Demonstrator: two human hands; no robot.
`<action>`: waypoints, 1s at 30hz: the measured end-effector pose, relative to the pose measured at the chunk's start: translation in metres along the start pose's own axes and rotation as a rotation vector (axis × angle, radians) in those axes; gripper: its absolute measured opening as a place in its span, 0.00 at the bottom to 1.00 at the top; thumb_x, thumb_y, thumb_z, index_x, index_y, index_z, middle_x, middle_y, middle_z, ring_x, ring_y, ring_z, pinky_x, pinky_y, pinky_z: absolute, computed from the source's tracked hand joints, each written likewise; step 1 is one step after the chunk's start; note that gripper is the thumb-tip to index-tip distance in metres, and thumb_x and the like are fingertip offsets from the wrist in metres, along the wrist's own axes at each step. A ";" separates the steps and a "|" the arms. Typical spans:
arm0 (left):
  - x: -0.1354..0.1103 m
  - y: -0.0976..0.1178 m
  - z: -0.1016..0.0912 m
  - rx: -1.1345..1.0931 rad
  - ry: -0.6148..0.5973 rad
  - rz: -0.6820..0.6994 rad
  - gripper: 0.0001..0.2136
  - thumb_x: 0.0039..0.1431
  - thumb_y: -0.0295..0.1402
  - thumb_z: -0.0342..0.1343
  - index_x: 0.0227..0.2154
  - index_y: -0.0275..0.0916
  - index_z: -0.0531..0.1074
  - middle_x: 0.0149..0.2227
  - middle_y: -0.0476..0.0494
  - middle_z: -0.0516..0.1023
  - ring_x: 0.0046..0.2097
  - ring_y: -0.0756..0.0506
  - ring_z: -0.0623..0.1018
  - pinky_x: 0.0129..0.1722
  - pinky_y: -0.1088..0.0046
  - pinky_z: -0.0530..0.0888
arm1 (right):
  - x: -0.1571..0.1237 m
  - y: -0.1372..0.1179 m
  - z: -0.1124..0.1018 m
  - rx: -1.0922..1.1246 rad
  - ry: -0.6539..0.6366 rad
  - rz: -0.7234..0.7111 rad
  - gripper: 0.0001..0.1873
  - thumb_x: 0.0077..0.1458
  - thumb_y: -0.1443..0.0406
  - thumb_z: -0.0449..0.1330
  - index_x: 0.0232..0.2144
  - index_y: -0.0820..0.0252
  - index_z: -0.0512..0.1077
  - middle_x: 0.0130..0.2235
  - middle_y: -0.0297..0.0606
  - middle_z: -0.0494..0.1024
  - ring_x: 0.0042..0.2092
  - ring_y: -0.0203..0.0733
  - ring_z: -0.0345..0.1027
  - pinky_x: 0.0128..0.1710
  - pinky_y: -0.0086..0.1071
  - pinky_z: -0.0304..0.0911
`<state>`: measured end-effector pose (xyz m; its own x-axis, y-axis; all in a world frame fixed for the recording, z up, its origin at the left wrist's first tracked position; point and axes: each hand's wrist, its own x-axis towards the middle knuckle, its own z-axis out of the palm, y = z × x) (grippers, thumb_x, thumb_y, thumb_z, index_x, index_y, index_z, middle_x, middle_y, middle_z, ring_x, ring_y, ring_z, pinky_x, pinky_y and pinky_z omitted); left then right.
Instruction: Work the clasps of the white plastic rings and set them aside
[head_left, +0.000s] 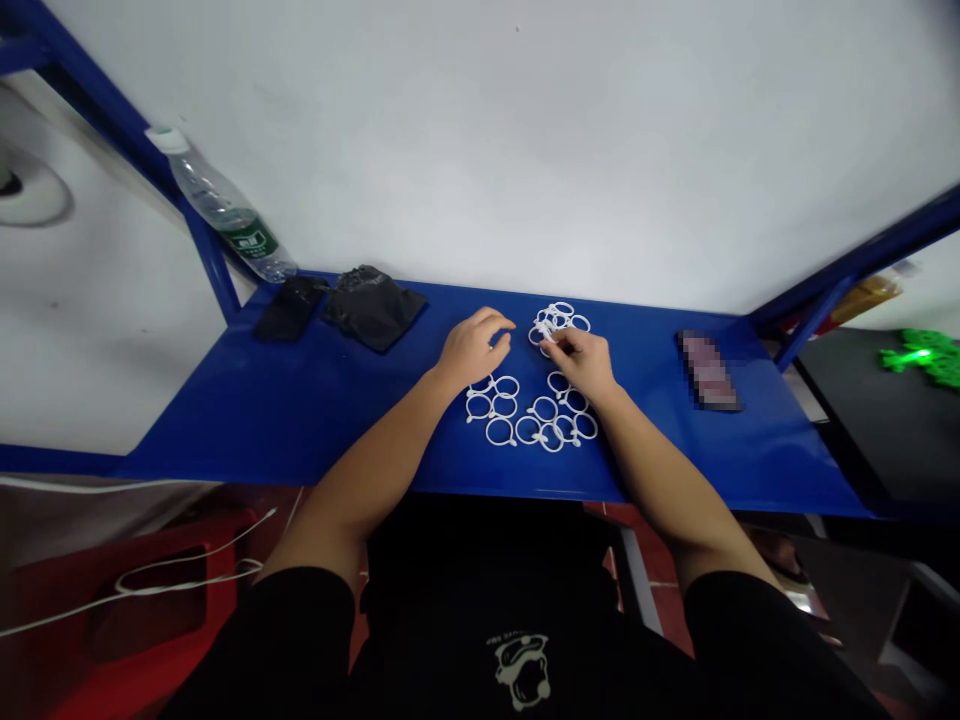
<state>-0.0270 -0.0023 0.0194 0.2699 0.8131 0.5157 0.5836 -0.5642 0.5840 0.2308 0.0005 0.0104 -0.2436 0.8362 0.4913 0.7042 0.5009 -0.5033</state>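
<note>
Several white plastic rings, each with a small knob like a curtain ring's eyelet, lie on the blue table. One heap of rings [579,318] is at the back. My right hand [586,362] reaches into its near edge, thumb and forefinger pinched on a white ring [547,333], which the fingers partly hide. Hovering left of that heap, my left hand [471,350] has its thumb and fingers apart and holds nothing. Below it is a loose group of rings [504,405]. Another group of rings [551,449], some overlapping, spreads below my right hand.
A black pouch [375,305] and a flat dark item [291,310] lie at the back left, near a leaning plastic bottle [225,210]. A blurred phone-shaped object [709,372] rests on the right. Behind the blue table [300,400] rises a white wall [510,150].
</note>
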 end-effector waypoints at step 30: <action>-0.007 0.003 0.019 0.029 -0.066 0.062 0.07 0.70 0.31 0.66 0.49 0.42 0.80 0.40 0.45 0.82 0.44 0.43 0.82 0.48 0.66 0.77 | -0.002 -0.018 -0.002 0.173 -0.220 -0.079 0.22 0.72 0.50 0.59 0.55 0.57 0.81 0.38 0.39 0.86 0.35 0.43 0.78 0.39 0.37 0.71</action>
<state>-0.0129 -0.0074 0.0057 0.3560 0.7849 0.5072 0.5857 -0.6103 0.5334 0.2202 -0.0108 0.0197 -0.4450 0.8121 0.3775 0.5576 0.5811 -0.5928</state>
